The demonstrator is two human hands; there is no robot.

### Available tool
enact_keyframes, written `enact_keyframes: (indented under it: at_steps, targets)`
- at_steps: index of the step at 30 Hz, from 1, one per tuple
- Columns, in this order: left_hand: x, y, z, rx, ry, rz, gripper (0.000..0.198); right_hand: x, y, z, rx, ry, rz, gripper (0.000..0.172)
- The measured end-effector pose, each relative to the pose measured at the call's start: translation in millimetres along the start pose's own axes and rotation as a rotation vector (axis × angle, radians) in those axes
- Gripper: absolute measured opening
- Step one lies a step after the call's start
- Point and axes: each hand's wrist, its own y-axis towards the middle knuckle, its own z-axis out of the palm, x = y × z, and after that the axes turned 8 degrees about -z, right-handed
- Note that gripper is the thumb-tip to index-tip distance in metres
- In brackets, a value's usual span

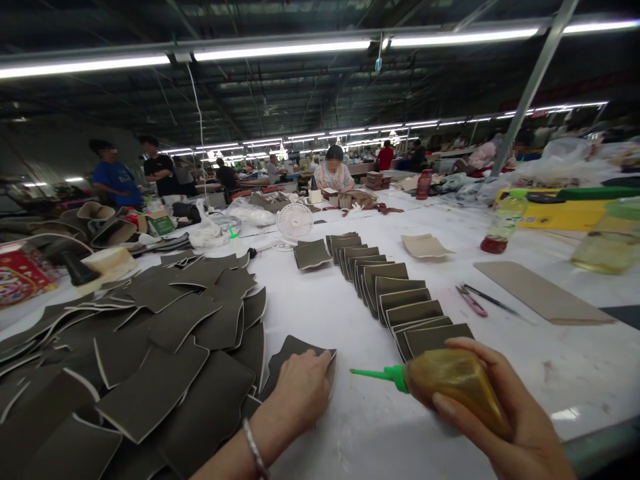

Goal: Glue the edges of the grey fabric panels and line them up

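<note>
My right hand (505, 407) is wrapped round a squeeze bottle (457, 383) of amber liquid, probably glue. Its green nozzle (375, 375) points left, above the white tabletop and apart from the panel. With curled fingers, my left hand (305, 387) grips the right edge of a dark olive panel (285, 357), which looks like leather with a pale edge; the fingertips are partly hidden. Left of that hand spreads a heap of similar panels (165, 360). Ahead of the bottle, more panels stand overlapped in a slanting row (395, 287).
Pink-handled snips (471, 301), a dark pointed tool (493, 300) and a flat taupe board (540, 290) lie right of the row. Behind them stand a bottle with red liquid (504, 223) and a jar (610, 240). A white fan (295, 223) stands farther back; a person (334, 170) sits beyond.
</note>
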Motion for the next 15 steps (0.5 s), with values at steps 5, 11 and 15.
enact_keyframes:
  at_steps: [5, 11, 15]
  targets:
    - [11, -3, -3.9, 0.016, -0.025, 0.123, 0.052, 4, 2, 18, 0.129, 0.025, -0.028, 0.048]
    - [12, -5, -6.3, 0.022, -0.072, 0.118, 0.053, -20, 6, 34, 0.293, -0.029, -0.213, 0.049]
    - [15, -3, -4.0, 0.022, -0.106, 0.121, 0.055, -29, 8, 42, 0.312, -0.041, -0.242, 0.047]
